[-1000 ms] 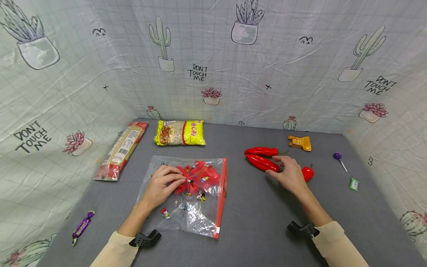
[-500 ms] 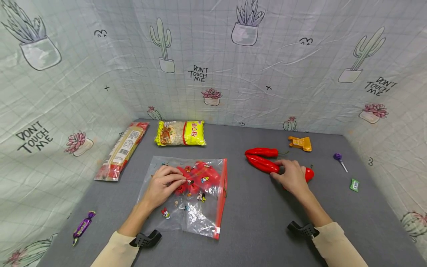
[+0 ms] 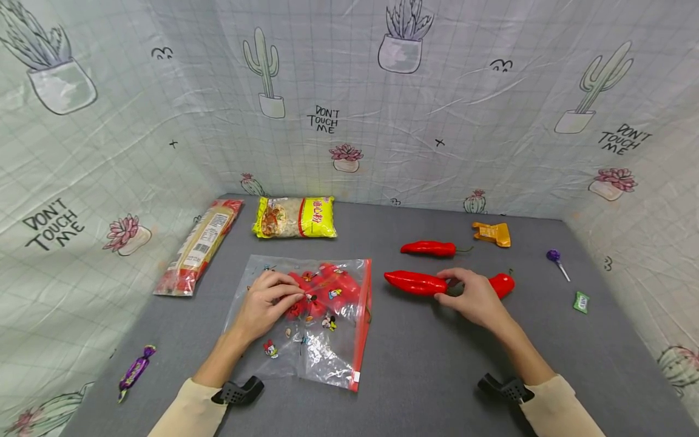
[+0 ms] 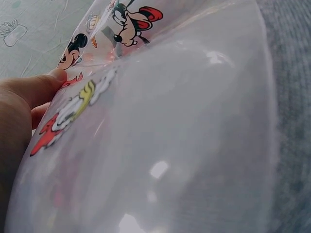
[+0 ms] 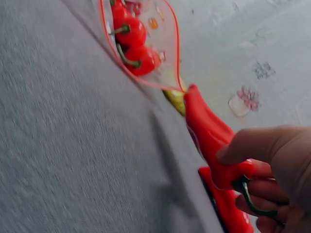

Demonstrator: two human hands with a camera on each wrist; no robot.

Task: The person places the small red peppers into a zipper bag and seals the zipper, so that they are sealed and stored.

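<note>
My right hand [image 3: 474, 296] pinches a red chili pepper [image 3: 412, 283] near its green-stemmed end, thumb and fingers on either side. In the right wrist view that pepper [image 5: 214, 138] is raised above the grey table, its tip toward the mouth of a clear zip bag [image 5: 178, 43]. Several red peppers [image 5: 138, 58] lie inside the bag, stems toward the gaping red-edged mouth. My left hand [image 3: 270, 303] pinches the upper film of the cartoon-printed bag [image 3: 327, 370]. One loose pepper [image 3: 428, 248] lies behind the held one; another [image 3: 502, 284] shows partly behind my right hand.
Toward the back left lie a yellow food packet [image 3: 295, 217] and a long red-ended packet [image 3: 202, 246]. A purple-wrapped candy [image 3: 135, 373] is at the front left. On the right are an orange wrapper [image 3: 491, 233], a purple lollipop [image 3: 554, 258] and a green sachet [image 3: 580, 302].
My right hand has taken hold of the nearer chili pepper and lifted it leftward, away from the one behind it. The left hand and bag have stayed in place.
</note>
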